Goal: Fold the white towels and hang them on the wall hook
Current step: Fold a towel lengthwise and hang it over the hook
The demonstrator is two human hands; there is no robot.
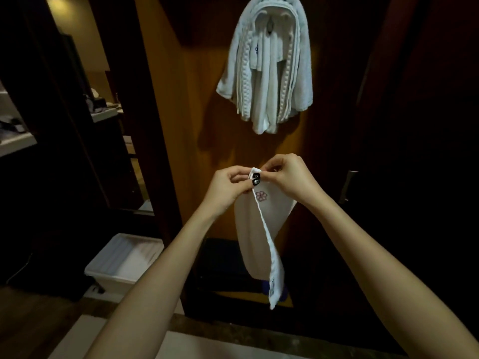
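The wooden panel (197, 125) fills the middle of the view, lit warm orange, with dark surfaces on either side of it. High on the panel, a bundle of hung towels (267, 81) drapes in an arch over the hook. They are white and pale blue, folded into long strips, and their ends point straight down the panel.

In front of the lower half of the panel, below the bundle and well apart from it, hangs a single white towel (259, 237). It is folded lengthwise, and its long axis runs nearly upright. Its top end is at the hands, and its lower end points down and slightly right. A hemmed edge runs along its length to the bottom corner.

To the lower left of the panel, a white plastic bin (121, 263) sits on the floor with pale cloth inside.

The two hands meet at the towel's top end, almost touching. The left hand (228, 187) pinches the top corner between its thumb and dark-nailed fingers. The right hand (290, 177) pinches the top edge just beside it.

Right of the panel is a metal door handle (348, 186). A small pink flower (261, 196) is stitched on the towel just under the left fingertips. The hook (270, 27) shows as a dark spot at the top of the bundle.
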